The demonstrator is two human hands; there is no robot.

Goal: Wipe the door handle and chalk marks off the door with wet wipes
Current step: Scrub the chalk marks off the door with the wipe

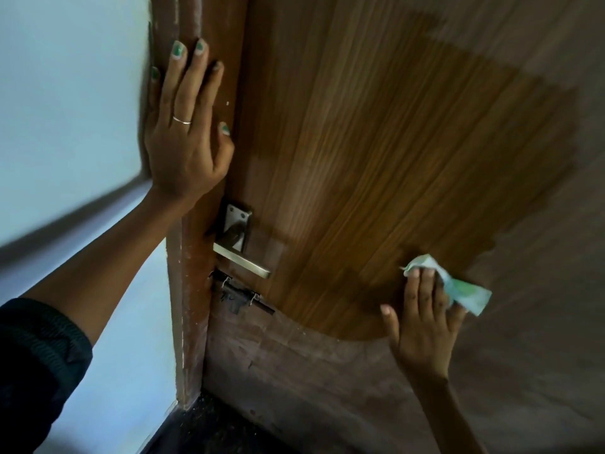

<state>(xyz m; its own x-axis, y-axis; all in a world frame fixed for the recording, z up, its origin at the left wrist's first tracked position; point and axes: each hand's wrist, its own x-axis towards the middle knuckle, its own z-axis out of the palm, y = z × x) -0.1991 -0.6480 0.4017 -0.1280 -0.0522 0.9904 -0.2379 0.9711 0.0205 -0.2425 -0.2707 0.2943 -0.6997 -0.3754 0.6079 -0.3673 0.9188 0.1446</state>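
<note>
A: Two hands up. Left hand, upper left of frame, fingers straight, flat on the brown wooden door frame.

B: Right hand?

A: Lower right, fingers pressing a crumpled white-green wet wipe against the wood-grain door. Silver metal lever handle sits centre-left, untouched.

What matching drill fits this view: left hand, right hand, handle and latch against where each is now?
Column 1:
1. left hand
2. right hand
3. handle
4. latch

Column 2:
A. just below the handle
B. presses a wipe on the door
C. flat on the door's edge, above the handle
D. below the left hand, silver

Pairs: 1-C, 2-B, 3-D, 4-A
</note>
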